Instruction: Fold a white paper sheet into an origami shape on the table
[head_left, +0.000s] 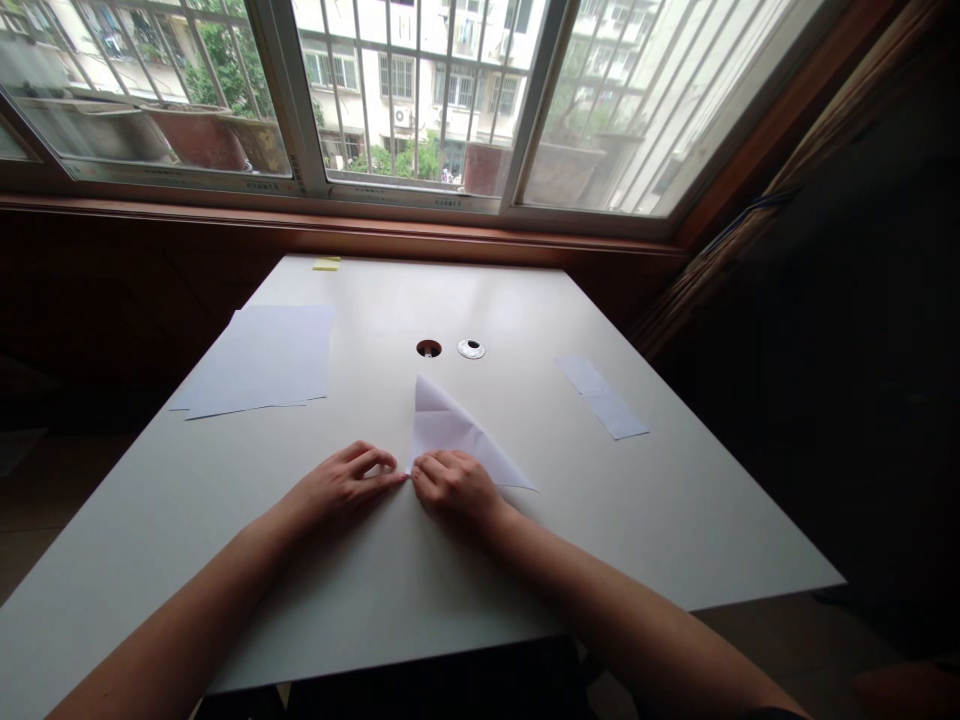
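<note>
A white sheet of paper [442,425], folded into a triangle with a crease across it, lies on the white table [360,590]. Its tall point faces the window and another point reaches right. At the near left corner, my left hand [352,478] has bent fingers, and its thumb tip touches the paper's small tip. My right hand [454,485] is closed over the near edge beside that corner, its knuckles up and its fingertips pressed on the paper. The fingertips of both hands almost meet there. Part of the near edge is hidden under my right hand.
Overlapping white sheets [262,355] lie at the left, and a creased paper strip [602,398] at the right. Behind the folded sheet are a round cable hole [429,349] and its cover [471,349]. Yellow sticky notes [326,264] lie at the far edge, below a barred window [420,100].
</note>
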